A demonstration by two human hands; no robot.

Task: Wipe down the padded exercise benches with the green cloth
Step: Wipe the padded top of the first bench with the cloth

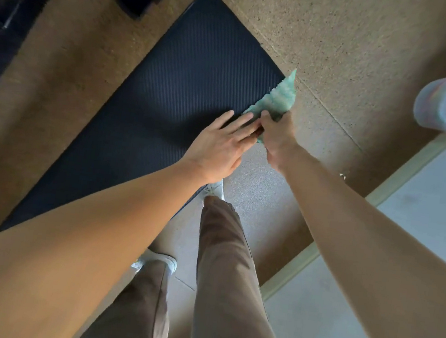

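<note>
Gripping the cloth (277, 97) in my right hand (276, 139) at the pad (185, 80) edge, left hand (219, 146) fingers straight right beside it.

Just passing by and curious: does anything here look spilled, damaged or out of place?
Nothing stands out. The dark pad looks unmarked, and the green cloth is simply bunched in the right hand at its edge.

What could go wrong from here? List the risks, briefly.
1. The cloth is bunched in the right hand at the edge of the pad. Wiped like that, it would likely leave patches unwiped.
2. A shoe is at the pad's near edge and could tread dirt onto it.
3. The bucket stands on the right, and a wide arm sweep might knock it.
</note>
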